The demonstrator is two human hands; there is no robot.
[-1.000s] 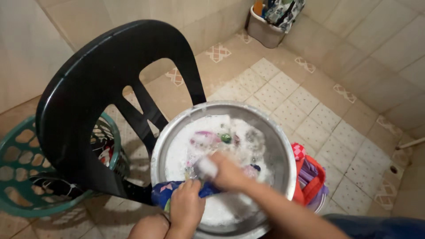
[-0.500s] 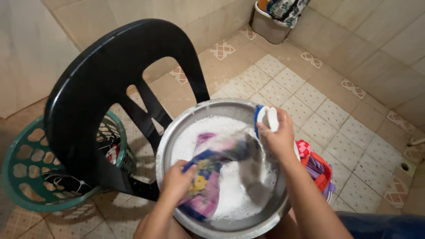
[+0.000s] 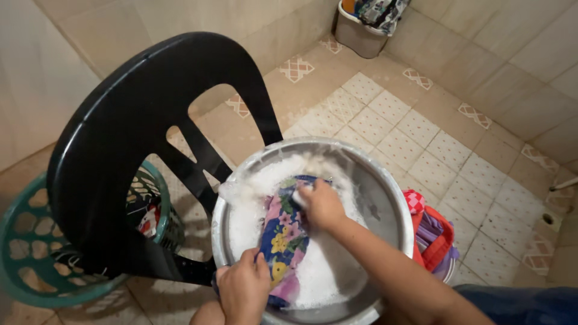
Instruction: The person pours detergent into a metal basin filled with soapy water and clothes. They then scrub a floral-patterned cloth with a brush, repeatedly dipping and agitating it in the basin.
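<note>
A round metal basin [image 3: 391,198] full of white suds stands on a black plastic chair [image 3: 138,138]. A wet floral cloth [image 3: 283,241], blue and pink with yellow flowers, lies stretched across the suds. My left hand [image 3: 244,292] grips the cloth's near end at the basin's front rim. My right hand [image 3: 322,207] presses a small blue and white brush onto the cloth's far end, the brush mostly hidden under the fingers.
A green plastic laundry basket [image 3: 30,253] with clothes sits behind the chair at the left. A red basket [image 3: 436,241] of clothes stands right of the basin. A grey bin [image 3: 361,33] stands in the far corner of the tiled floor.
My right hand lifted to the basin's far right rim with the brush, then came back down onto the cloth. The cloth now lies spread lengthwise; my left hand stays at the near rim.
</note>
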